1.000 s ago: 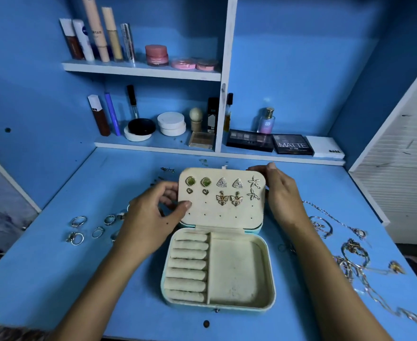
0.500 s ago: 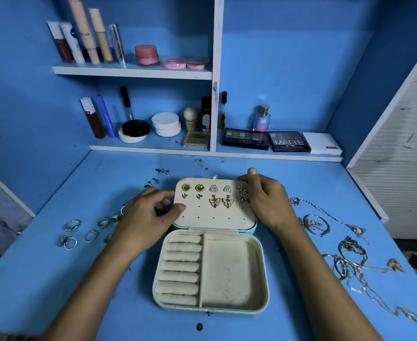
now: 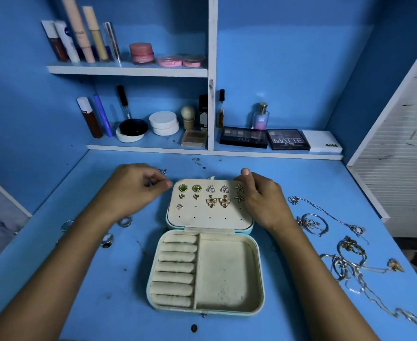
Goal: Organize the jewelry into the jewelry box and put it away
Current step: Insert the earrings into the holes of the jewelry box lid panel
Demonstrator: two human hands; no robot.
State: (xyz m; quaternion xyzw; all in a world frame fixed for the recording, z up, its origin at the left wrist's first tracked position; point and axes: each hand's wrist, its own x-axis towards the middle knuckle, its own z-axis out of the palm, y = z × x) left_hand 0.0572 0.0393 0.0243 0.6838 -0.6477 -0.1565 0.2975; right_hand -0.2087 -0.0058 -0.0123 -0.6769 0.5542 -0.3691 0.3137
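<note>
Right hand grips lid at its far right corner, fingers curled over edge. Left hand just left of lid, fingertips pinched together; held item too small to tell. Box open flat on desk, lid holding earrings. Rings lie under left forearm. Chains tangled right of box. Cosmetics on shelf behind.

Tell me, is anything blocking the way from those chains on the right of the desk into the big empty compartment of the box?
Nothing visible blocks it. The chains lie on bare desk to the right of the jewelry box, whose large compartment lies open and empty. The right hand rests farther back, on the lid.
</note>
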